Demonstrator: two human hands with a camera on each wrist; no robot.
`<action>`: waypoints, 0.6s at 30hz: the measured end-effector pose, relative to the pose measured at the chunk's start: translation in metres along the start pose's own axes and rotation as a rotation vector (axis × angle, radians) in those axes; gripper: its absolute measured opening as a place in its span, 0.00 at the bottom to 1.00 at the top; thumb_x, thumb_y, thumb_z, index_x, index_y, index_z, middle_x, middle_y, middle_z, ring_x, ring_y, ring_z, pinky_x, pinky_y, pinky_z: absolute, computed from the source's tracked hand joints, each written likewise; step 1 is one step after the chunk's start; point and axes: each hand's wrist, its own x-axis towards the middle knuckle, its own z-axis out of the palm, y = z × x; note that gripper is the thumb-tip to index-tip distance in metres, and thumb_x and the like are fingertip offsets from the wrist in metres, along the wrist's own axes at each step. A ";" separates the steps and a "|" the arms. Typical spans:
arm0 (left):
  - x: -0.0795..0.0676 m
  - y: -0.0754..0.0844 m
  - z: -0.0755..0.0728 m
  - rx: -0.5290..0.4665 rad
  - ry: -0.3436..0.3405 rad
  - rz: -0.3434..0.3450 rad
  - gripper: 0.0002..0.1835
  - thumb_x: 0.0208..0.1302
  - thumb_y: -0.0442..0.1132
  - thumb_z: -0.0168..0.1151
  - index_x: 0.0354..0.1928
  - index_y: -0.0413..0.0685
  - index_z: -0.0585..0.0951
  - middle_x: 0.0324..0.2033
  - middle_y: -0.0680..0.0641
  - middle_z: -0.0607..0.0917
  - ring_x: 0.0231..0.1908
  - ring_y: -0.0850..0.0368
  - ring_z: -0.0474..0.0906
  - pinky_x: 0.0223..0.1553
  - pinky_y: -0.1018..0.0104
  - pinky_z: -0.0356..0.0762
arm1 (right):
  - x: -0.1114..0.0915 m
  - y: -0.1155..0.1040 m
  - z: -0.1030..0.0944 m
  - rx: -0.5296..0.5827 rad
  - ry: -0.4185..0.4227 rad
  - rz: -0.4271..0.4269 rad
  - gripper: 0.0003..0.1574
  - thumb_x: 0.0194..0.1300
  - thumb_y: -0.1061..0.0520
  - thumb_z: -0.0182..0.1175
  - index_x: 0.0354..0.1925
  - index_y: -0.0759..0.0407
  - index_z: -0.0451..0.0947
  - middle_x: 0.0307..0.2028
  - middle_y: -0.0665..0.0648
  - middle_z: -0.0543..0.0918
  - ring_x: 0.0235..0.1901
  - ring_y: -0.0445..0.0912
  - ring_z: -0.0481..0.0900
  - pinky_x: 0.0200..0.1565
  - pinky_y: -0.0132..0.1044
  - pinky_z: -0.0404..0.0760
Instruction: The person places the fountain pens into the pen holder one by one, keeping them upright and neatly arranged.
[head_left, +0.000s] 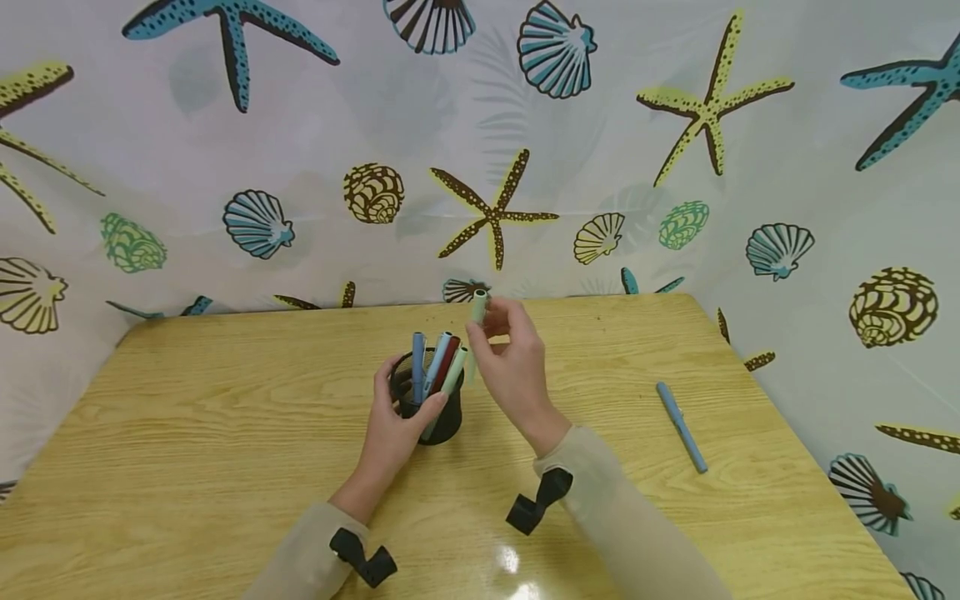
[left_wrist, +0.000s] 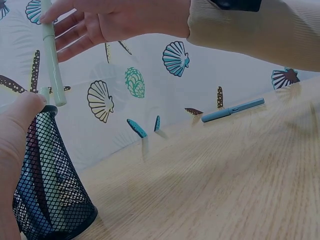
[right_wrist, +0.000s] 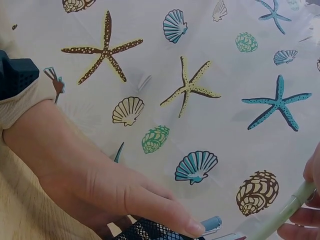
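Note:
My left hand (head_left: 397,425) grips a black mesh pen cup (head_left: 447,421), with the thumb across its near side at the rim. Several pens stand in the cup: a blue pen (head_left: 417,367), a light blue pen (head_left: 437,367), a dark red pen (head_left: 447,364) and a light green pen (head_left: 454,372). My right hand (head_left: 516,367) pinches another light green pen (left_wrist: 53,70) near its upper end. That pen hangs nearly upright beside the cup's rim, its lower end just above the rim in the left wrist view.
A blue pen (head_left: 682,427) lies alone on the wooden table (head_left: 225,467), to the right of my right hand. Behind the table hangs a white cloth (head_left: 322,117) printed with shells and starfish; it also runs along the right side.

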 end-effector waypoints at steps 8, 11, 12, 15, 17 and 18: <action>0.001 -0.003 0.001 -0.002 0.017 0.020 0.43 0.55 0.53 0.66 0.68 0.62 0.53 0.59 0.45 0.65 0.57 0.48 0.64 0.56 0.46 0.59 | 0.001 -0.011 0.003 0.028 0.002 0.009 0.16 0.62 0.66 0.59 0.48 0.70 0.70 0.35 0.65 0.77 0.34 0.53 0.78 0.29 0.43 0.80; 0.001 -0.003 0.001 0.002 0.015 0.021 0.43 0.56 0.52 0.66 0.68 0.62 0.52 0.60 0.45 0.64 0.57 0.47 0.64 0.56 0.46 0.59 | 0.000 -0.024 0.002 0.037 0.012 0.017 0.16 0.61 0.69 0.59 0.47 0.73 0.69 0.35 0.66 0.77 0.34 0.55 0.78 0.30 0.43 0.80; 0.001 -0.003 0.001 0.001 0.015 0.021 0.43 0.56 0.52 0.66 0.68 0.62 0.52 0.60 0.44 0.64 0.57 0.47 0.64 0.56 0.46 0.59 | -0.001 -0.029 0.001 0.042 0.018 0.017 0.16 0.60 0.70 0.58 0.46 0.74 0.69 0.35 0.67 0.76 0.34 0.56 0.78 0.30 0.42 0.80; 0.001 -0.003 0.001 -0.005 0.018 0.023 0.42 0.56 0.52 0.66 0.68 0.62 0.53 0.60 0.45 0.65 0.57 0.48 0.64 0.55 0.46 0.59 | -0.002 -0.030 0.001 0.061 0.029 0.016 0.15 0.60 0.71 0.58 0.46 0.74 0.68 0.35 0.67 0.76 0.34 0.56 0.78 0.30 0.41 0.80; 0.001 -0.003 0.001 -0.006 0.021 0.024 0.42 0.55 0.52 0.66 0.68 0.63 0.53 0.60 0.45 0.65 0.56 0.48 0.64 0.55 0.47 0.60 | -0.003 -0.021 0.004 0.071 0.034 0.016 0.16 0.61 0.69 0.58 0.47 0.73 0.68 0.35 0.66 0.76 0.34 0.55 0.78 0.29 0.40 0.80; 0.001 -0.003 0.001 -0.005 0.022 0.024 0.42 0.55 0.52 0.66 0.68 0.63 0.53 0.60 0.45 0.65 0.56 0.48 0.64 0.55 0.47 0.60 | -0.004 -0.016 0.005 0.076 0.034 0.019 0.16 0.61 0.69 0.58 0.47 0.72 0.68 0.36 0.66 0.76 0.34 0.54 0.78 0.29 0.39 0.80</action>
